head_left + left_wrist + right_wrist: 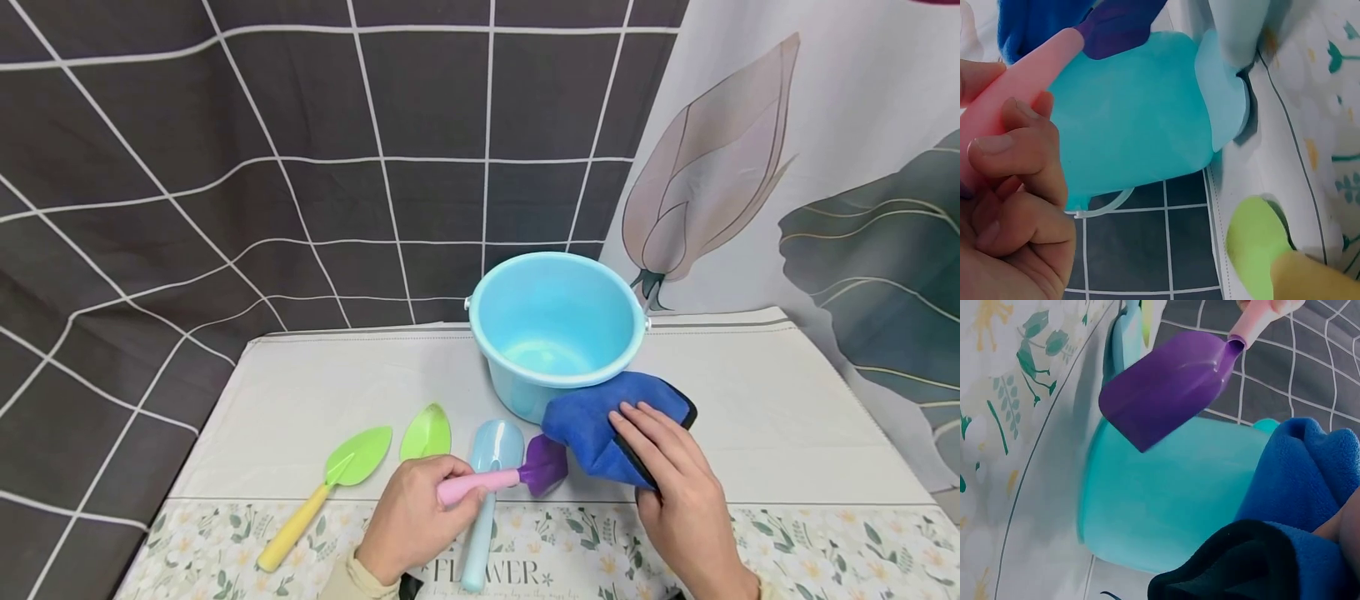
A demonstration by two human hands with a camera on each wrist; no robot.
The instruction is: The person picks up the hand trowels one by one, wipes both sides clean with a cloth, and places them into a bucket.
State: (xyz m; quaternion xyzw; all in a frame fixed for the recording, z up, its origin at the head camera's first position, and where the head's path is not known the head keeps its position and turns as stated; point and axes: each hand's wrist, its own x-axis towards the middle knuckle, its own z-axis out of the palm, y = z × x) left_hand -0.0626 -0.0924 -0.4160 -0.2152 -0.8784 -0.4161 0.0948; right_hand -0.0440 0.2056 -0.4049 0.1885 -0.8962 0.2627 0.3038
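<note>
My left hand (422,515) grips the pink handle of a small shovel (543,465), whose purple blade points right. In the right wrist view the purple blade (1166,387) hangs in front of the bucket. A blue cloth (600,425) with black edging is held in my right hand (678,483), fingers over its top, just right of the shovel blade. Behind the cloth stands a light blue bucket (495,367), upright, with nothing visible inside. Beneath the held shovel lies a light blue scoop (478,542), partly covered by the pink handle.
To the left lies a green trowel (358,457) with a yellow handle. Another green blade (426,432) lies beside it, its lower end hidden behind my left hand. The table (750,417) has a flowered front strip. A dark checked curtain (435,200) hangs behind.
</note>
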